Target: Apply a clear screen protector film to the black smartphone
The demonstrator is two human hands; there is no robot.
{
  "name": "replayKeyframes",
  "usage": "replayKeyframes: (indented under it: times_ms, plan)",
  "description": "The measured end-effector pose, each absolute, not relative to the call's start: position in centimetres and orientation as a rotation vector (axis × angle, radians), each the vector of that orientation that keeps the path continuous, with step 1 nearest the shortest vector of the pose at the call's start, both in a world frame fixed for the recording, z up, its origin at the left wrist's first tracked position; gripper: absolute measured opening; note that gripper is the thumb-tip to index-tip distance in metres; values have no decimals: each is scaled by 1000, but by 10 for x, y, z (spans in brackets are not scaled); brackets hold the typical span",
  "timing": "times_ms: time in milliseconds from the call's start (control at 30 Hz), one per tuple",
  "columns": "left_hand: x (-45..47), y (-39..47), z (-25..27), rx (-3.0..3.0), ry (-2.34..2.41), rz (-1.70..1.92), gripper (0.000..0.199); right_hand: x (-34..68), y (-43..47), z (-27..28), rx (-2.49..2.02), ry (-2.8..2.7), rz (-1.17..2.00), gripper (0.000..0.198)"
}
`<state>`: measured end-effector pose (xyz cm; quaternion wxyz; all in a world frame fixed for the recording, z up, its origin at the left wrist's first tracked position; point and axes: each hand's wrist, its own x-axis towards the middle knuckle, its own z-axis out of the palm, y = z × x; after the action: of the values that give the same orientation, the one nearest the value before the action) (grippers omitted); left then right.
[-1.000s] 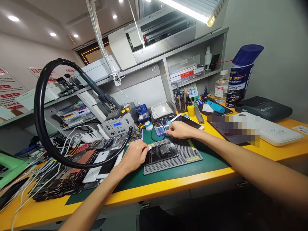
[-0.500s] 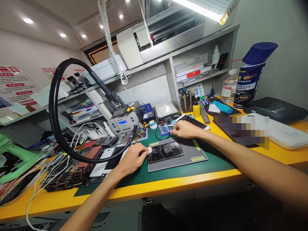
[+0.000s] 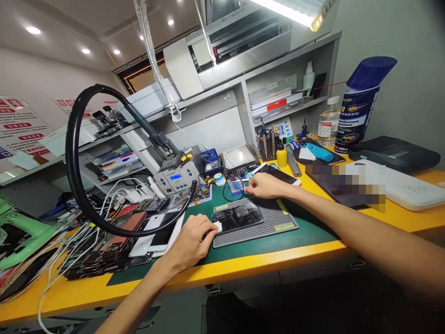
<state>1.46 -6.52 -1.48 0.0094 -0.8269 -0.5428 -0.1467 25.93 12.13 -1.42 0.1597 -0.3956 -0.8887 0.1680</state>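
Observation:
A dark glossy phone screen panel (image 3: pixel 239 216) lies flat on a grey perforated mat (image 3: pixel 257 234). My left hand (image 3: pixel 194 236) is closed, pinching a small white wipe (image 3: pixel 218 226) against the panel's lower left corner. Beyond the mat, my right hand (image 3: pixel 266 185) is also closed, thumb and fingertips together beside a small blue box (image 3: pixel 237 186). Whatever those fingers grip, if anything, is too small to make out. A white-framed phone (image 3: pixel 281 174) lies just behind the right hand.
A black hose (image 3: pixel 71 153) arches left from the grey soldering station (image 3: pixel 175 178). Stacked phone parts (image 3: pixel 114 248) and white cables crowd the left. On the right stand a blue spray can (image 3: pixel 359 109), a clear bottle (image 3: pixel 328 123) and a white power bank (image 3: pixel 410 188).
My left hand has slid the white wipe down the panel's left edge towards the lower corner. My right hand stays by the blue box. The view has shifted slightly.

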Motion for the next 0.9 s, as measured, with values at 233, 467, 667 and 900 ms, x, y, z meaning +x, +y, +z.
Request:
replayKeyframes:
  times_ms: [233,467,667,900]
  plan:
    - [40,-54,-10,-2656,-1562,-355,20,259,122,-16,-1148,-2547,459,36]
    - [74,-32,-6,-2736,-1396,-295,18,258,123,-18,-1134,-2548,429,35]
    - [97,-19,-6,-2765,-1305,-297,18,258,124,-20,-1115,-2545,426,34]
    - [114,-5,-3,-2880,-1322,-378,16,259,124,-19,-1115,-2563,419,34]
